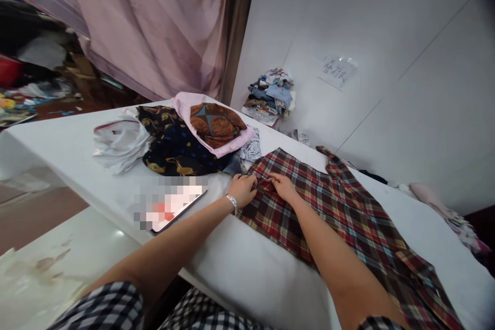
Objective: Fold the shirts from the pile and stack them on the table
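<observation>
A plaid shirt [340,206] in brown, red and pale blue lies spread across the white-covered table, running toward the lower right. At its far left end, my left hand [243,190] has its fingers closed on the fabric near the edge; a silver bracelet circles that wrist. Just right of it, my right hand [281,185] pinches the same plaid cloth between thumb and fingers. The two hands are close together but apart, with a small fold of cloth between them.
Left of the shirt sit a white garment [119,142], a dark patterned cloth [174,149] and a pink-edged brown cloth [218,121]. A phone [178,209] lies near the table's front edge. Piled clothes [270,93] are beyond the table, beside a paper sign [336,72].
</observation>
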`<act>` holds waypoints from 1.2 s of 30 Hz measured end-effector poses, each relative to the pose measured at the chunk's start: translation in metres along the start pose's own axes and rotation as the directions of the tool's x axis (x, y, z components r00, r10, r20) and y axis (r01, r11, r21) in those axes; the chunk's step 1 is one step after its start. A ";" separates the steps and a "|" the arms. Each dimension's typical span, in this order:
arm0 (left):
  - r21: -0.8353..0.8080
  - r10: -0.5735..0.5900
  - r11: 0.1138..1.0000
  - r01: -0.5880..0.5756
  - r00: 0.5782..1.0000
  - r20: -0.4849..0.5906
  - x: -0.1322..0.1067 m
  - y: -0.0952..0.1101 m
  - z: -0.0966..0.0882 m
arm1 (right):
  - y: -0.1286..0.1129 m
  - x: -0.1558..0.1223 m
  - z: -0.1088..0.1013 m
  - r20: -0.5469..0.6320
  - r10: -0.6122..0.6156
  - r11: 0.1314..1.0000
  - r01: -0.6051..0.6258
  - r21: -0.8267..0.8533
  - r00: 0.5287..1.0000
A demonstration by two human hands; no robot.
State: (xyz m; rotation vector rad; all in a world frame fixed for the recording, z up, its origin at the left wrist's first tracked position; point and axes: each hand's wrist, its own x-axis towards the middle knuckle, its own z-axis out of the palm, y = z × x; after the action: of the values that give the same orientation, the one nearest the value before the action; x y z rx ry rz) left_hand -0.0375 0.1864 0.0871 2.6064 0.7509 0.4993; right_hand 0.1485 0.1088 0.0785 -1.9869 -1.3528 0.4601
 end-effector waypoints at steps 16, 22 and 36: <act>-0.054 -0.154 0.987 0.152 0.988 -0.034 0.011 -0.002 0.004 | -0.005 0.014 -0.011 0.051 0.025 0.998 -0.028 0.050 0.998; 0.001 -0.061 0.998 0.062 0.993 -0.100 0.011 0.011 0.001 | 0.008 -0.012 -0.025 -0.107 -0.044 0.991 0.030 -0.131 0.993; 0.211 0.016 0.975 -0.071 0.967 0.252 0.028 0.007 0.031 | 0.026 -0.098 -0.044 0.088 0.013 0.903 0.026 -0.428 0.996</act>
State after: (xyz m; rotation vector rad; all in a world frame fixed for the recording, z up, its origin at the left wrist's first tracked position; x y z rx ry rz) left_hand 0.0012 0.1881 0.0699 2.8227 0.6981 0.0986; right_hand 0.1545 -0.0017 0.0832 -2.3357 -1.6253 0.2617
